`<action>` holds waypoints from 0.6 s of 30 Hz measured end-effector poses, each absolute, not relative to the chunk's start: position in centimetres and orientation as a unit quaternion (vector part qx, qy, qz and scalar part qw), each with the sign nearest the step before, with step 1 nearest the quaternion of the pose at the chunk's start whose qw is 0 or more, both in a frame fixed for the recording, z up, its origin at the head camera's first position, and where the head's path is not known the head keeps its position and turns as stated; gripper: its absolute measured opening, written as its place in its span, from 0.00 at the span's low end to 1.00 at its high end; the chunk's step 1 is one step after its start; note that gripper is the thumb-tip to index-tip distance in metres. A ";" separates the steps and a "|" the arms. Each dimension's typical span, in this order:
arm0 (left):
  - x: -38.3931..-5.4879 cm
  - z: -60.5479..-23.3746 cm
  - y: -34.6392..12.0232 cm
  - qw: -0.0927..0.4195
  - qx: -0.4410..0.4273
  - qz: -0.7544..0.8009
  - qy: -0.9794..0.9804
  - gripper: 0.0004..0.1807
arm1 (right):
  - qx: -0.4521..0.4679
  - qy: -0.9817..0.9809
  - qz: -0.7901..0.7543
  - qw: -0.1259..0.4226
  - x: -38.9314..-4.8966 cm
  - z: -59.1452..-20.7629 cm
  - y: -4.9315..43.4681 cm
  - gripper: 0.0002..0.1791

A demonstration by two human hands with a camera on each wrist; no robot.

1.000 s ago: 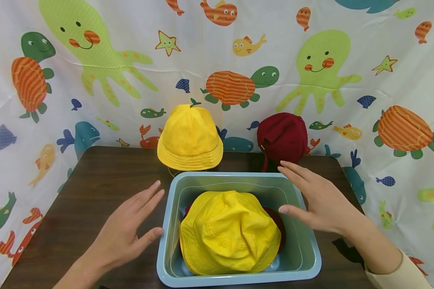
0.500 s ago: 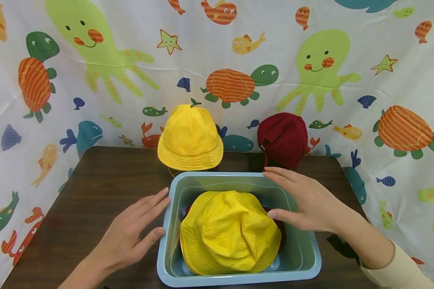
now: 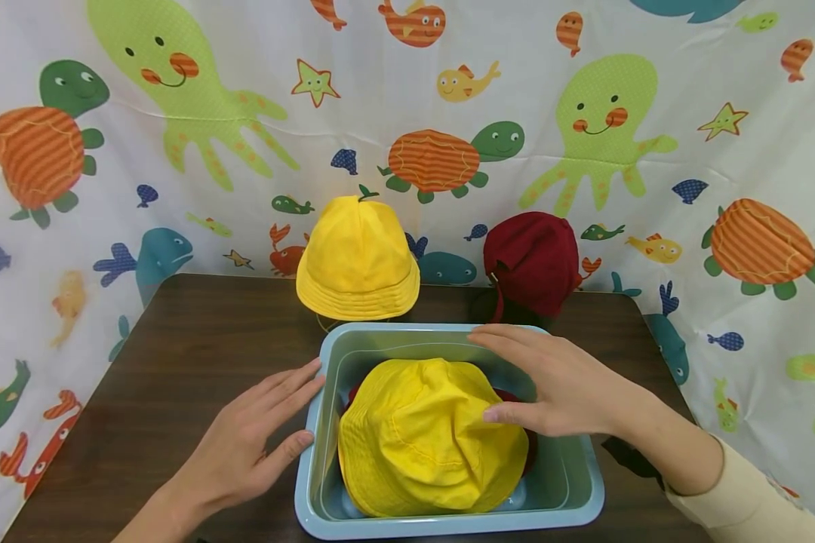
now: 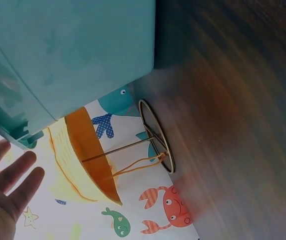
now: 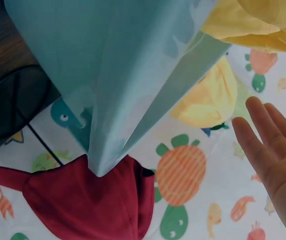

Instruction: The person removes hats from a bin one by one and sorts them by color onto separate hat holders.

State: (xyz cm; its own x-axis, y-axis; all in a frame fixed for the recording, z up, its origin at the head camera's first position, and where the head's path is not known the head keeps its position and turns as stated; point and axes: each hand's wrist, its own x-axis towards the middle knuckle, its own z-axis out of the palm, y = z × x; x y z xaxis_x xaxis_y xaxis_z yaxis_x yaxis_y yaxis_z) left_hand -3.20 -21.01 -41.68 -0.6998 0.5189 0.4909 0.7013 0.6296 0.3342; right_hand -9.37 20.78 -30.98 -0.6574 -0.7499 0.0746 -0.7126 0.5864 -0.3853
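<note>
A crumpled yellow bucket hat lies in a light-blue plastic tub, and dark red fabric peeks out beneath it. My left hand, fingers extended, has its fingertips right at the tub's left rim. Above the tub's right side hovers my right hand, its thumb overlapping the hat in the head view and nothing in its grasp. The right wrist view catches that hand with fingers spread, apart from the tub's corner. Much of the red fabric is hidden.
Behind the tub, a second yellow hat hangs on a wire stand. A dark red cap sits on a black stand at the back right. The dark wooden table backs onto a sea-animal curtain.
My right hand has moved left and slightly down, over the tub. My left hand has shifted slightly right to the rim. The hats and tub have stayed in place.
</note>
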 end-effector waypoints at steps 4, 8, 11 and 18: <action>-3.3 -41.7 -21.1 0.177 -0.348 -0.260 -0.883 0.33 | -0.414 0.888 -0.192 0.054 -9.5 -30.9 20.3 0.44; -3.6 -41.8 -21.1 0.180 -0.355 -0.262 -0.879 0.32 | -0.419 0.885 -0.195 0.060 -9.7 -30.8 19.9 0.44; -3.7 -41.7 -21.1 0.177 -0.350 -0.260 -0.882 0.33 | -0.425 0.881 -0.196 0.064 -9.8 -30.7 19.5 0.44; -3.6 -41.6 -21.2 0.177 -0.335 -0.257 -0.889 0.36 | -0.441 0.873 -0.195 0.069 -10.2 -30.6 18.6 0.42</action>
